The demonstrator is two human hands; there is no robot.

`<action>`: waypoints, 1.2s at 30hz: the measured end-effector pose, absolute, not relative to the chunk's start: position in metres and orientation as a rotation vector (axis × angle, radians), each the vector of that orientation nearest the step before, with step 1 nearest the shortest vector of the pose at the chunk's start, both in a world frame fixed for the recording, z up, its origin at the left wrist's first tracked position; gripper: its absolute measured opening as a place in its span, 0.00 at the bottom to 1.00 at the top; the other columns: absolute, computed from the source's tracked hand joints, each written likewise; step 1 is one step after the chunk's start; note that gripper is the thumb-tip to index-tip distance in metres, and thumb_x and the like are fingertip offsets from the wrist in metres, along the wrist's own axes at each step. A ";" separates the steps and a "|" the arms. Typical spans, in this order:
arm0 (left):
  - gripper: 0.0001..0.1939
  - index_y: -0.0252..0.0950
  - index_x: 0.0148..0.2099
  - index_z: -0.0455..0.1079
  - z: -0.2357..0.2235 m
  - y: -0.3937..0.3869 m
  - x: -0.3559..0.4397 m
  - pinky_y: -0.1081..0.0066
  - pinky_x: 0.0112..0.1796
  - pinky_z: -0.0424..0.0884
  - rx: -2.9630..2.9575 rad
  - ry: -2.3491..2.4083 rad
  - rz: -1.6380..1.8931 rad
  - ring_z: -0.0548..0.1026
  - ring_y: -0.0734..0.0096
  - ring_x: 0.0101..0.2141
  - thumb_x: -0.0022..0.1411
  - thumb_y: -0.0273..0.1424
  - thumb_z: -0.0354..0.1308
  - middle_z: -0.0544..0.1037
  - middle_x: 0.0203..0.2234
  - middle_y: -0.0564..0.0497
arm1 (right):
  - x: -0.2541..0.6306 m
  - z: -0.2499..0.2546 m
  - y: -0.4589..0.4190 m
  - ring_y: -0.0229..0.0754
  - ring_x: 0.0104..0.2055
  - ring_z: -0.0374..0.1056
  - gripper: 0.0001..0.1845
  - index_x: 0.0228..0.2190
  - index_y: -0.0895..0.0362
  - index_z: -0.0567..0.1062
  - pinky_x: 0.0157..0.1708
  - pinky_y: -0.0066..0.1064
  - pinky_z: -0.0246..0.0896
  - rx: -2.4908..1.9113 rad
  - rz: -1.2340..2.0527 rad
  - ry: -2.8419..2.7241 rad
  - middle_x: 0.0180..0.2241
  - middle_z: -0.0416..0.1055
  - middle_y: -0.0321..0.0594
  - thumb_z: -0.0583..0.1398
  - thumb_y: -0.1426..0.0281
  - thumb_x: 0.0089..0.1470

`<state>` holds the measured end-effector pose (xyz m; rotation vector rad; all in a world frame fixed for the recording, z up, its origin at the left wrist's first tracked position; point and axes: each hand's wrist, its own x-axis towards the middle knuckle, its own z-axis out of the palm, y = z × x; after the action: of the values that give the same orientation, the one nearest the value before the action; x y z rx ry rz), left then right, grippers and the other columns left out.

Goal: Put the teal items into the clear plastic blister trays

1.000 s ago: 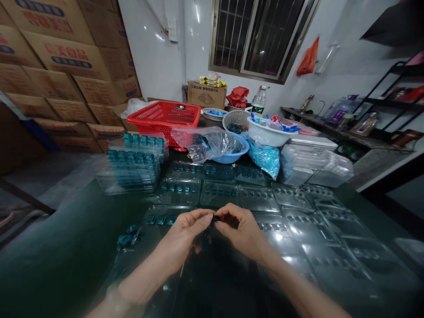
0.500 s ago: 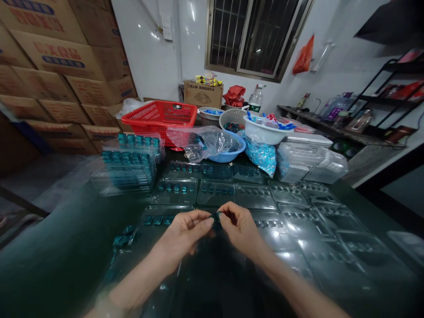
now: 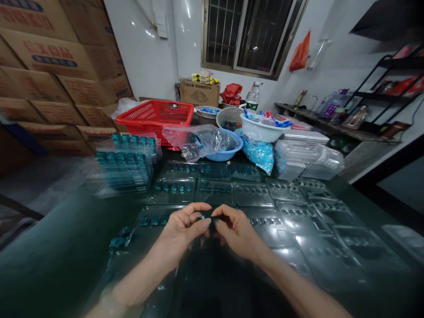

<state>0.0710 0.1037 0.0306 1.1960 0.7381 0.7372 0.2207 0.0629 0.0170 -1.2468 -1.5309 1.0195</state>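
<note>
Widening since half a second ago, the grip of the left hand is parted at a small teal piece by its thumb, that of the right hand is kept narrow at three o'clock, what either holds cannot be told, and handling is seemingly unfinished.

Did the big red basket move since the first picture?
No. The red basket sits just as before, below and left of the window; both slid left together in the view, so probably the camera turned.
</note>
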 end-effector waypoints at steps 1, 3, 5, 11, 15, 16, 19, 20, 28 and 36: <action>0.15 0.35 0.43 0.64 0.029 0.103 0.072 0.76 0.21 0.60 1.158 0.733 0.738 0.66 0.77 0.19 0.51 0.30 0.56 0.70 0.18 0.54 | 0.219 0.016 0.063 0.32 0.22 0.61 0.07 0.31 0.57 0.66 0.18 0.21 0.56 -1.235 1.081 -1.496 0.23 0.64 0.33 0.49 0.74 0.51; 0.13 0.34 0.41 0.66 0.027 0.102 0.073 0.76 0.19 0.59 1.077 0.735 0.736 0.65 0.77 0.18 0.51 0.30 0.56 0.70 0.17 0.53 | 0.217 0.014 0.064 0.32 0.20 0.62 0.06 0.31 0.57 0.65 0.16 0.21 0.57 -1.219 1.154 -1.442 0.22 0.64 0.33 0.49 0.73 0.51; 0.10 0.33 0.38 0.67 0.028 0.103 0.070 0.77 0.19 0.59 1.002 0.747 0.722 0.64 0.78 0.17 0.51 0.29 0.56 0.69 0.16 0.53 | 0.219 0.011 0.067 0.32 0.18 0.62 0.06 0.30 0.57 0.66 0.14 0.21 0.57 -1.219 1.182 -1.411 0.21 0.64 0.32 0.50 0.73 0.50; 0.13 0.36 0.39 0.69 0.049 0.117 0.027 0.80 0.20 0.61 0.755 0.864 1.005 0.64 0.81 0.19 0.47 0.25 0.59 0.66 0.16 0.56 | 0.264 -0.003 0.072 0.32 0.15 0.60 0.05 0.29 0.58 0.65 0.13 0.22 0.57 -1.339 1.094 -1.053 0.16 0.62 0.30 0.52 0.70 0.49; 0.11 0.35 0.39 0.69 0.048 0.113 0.030 0.80 0.18 0.58 0.797 0.899 0.746 0.64 0.80 0.19 0.51 0.32 0.56 0.66 0.19 0.55 | 0.259 0.002 0.066 0.35 0.23 0.64 0.06 0.31 0.59 0.67 0.20 0.27 0.61 -1.081 1.248 -0.943 0.22 0.66 0.36 0.54 0.69 0.49; 0.11 0.34 0.36 0.69 0.045 0.109 0.038 0.80 0.18 0.58 0.787 0.930 0.677 0.65 0.80 0.20 0.52 0.35 0.55 0.67 0.20 0.54 | 0.251 0.007 0.063 0.35 0.24 0.64 0.07 0.31 0.59 0.68 0.21 0.27 0.61 -1.025 1.272 -0.939 0.23 0.66 0.36 0.55 0.68 0.49; 0.11 0.33 0.31 0.67 0.034 0.096 0.065 0.80 0.15 0.54 0.841 0.859 0.606 0.66 0.77 0.19 0.52 0.36 0.53 0.70 0.23 0.50 | 0.226 0.020 0.058 0.33 0.24 0.63 0.06 0.30 0.59 0.70 0.22 0.24 0.57 -0.971 1.271 -0.957 0.25 0.66 0.36 0.57 0.69 0.48; 0.10 0.33 0.33 0.67 0.031 0.092 0.072 0.80 0.14 0.52 0.871 0.796 0.611 0.67 0.77 0.19 0.53 0.35 0.52 0.71 0.24 0.49 | 0.221 0.023 0.056 0.32 0.24 0.62 0.06 0.30 0.59 0.71 0.22 0.23 0.56 -0.983 1.252 -0.968 0.24 0.66 0.36 0.58 0.70 0.47; 0.11 0.39 0.41 0.62 0.026 0.081 0.080 0.81 0.13 0.46 0.876 0.769 0.698 0.62 0.83 0.16 0.54 0.35 0.52 0.69 0.25 0.54 | 0.215 0.014 0.056 0.31 0.22 0.60 0.07 0.30 0.59 0.72 0.21 0.22 0.51 -1.034 1.200 -0.880 0.22 0.67 0.34 0.58 0.69 0.47; 0.08 0.36 0.34 0.62 0.019 0.084 0.083 0.82 0.13 0.46 0.941 0.805 0.697 0.57 0.87 0.13 0.51 0.33 0.56 0.67 0.17 0.56 | 0.210 0.006 0.056 0.31 0.20 0.58 0.07 0.28 0.59 0.71 0.17 0.22 0.52 -1.009 1.253 -0.815 0.21 0.64 0.33 0.59 0.69 0.45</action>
<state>0.0827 0.0838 0.0190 0.9407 0.8050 0.6973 0.2099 0.0559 0.0061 -1.0088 -0.8155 1.2525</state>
